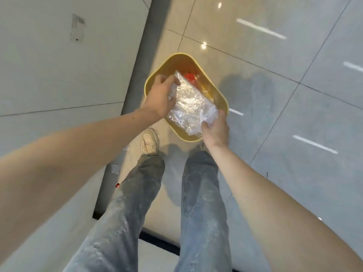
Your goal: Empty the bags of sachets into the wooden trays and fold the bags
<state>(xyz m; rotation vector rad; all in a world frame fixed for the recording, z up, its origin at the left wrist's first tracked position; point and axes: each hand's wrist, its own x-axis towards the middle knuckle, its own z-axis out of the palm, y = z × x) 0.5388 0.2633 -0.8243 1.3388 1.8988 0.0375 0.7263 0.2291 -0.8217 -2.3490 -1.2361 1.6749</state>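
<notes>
A folded, crumpled clear plastic bag (188, 104) is held flat over a yellow bin (220, 91) that stands on the floor. My left hand (160, 96) grips the bag's far left edge. My right hand (215, 128) grips its near right corner. Inside the bin, past the bag, something red (189, 77) and a few yellowish pieces show. No wooden trays or sachets are in view.
The bin stands on glossy grey floor tiles (294, 95) next to a pale wall (59, 65) with a grey skirting strip (149, 46). My legs in grey jeans (200, 193) and a white shoe (150, 142) stand just short of the bin.
</notes>
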